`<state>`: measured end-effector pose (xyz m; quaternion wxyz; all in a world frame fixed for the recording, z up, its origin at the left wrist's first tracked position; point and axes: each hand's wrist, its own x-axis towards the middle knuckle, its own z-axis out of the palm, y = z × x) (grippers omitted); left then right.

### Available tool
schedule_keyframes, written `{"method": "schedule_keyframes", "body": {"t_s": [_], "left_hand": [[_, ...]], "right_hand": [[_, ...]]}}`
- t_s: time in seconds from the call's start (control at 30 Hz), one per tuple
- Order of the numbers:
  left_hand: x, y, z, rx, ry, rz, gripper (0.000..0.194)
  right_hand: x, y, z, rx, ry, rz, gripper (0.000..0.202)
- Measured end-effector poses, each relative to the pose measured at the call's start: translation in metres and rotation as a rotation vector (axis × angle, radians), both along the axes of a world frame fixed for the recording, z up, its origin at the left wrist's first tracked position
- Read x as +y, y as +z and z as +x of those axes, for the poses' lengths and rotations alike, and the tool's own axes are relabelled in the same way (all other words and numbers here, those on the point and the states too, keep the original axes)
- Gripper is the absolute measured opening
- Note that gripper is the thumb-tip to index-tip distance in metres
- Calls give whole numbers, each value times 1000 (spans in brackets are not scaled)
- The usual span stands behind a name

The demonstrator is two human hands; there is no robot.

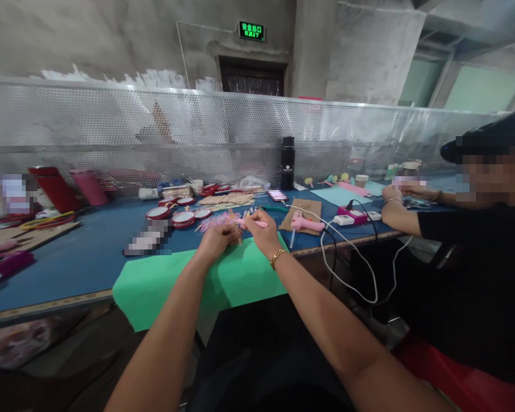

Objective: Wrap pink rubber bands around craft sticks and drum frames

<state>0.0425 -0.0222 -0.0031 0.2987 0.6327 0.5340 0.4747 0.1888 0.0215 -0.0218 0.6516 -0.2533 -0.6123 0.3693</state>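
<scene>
Above the front edge of the desk [94,243], over a draped green sheet [154,280], the left hand [216,243] pinches a craft stick [240,241]; the right hand [266,236] clasps a pink pen-like tool [261,224]. The stick is probably light, stiff and snappable, best held mid-length by its flat faces.

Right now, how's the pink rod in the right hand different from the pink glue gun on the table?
The pink rod is held in the right hand; the glue gun rests at least partly on brown cardboard. The rod looks slim and straight, while the glue gun is chunkier and gun-shaped. The glue gun also looks bigger than the rod's visible part. Both are pink.
</scene>
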Motion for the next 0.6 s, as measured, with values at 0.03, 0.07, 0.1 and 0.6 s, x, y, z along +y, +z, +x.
{"method": "schedule_keyframes", "body": {"t_s": [0.03,0.07,0.1,0.6], "left_hand": [[1,-1,0,-1,1,3,35],[2,-2,-1,-5,6,6,37],[3,-2,-1,-9,9,6,38],[4,-2,-1,7,25,-5,31]], "right_hand": [[-1,1,0,-20,-1,4,21],[-1,1,1,-30,-6,6,22],[-2,2,1,-27,-15,3,22],[-3,2,1,1,-13,-22,20]]}}
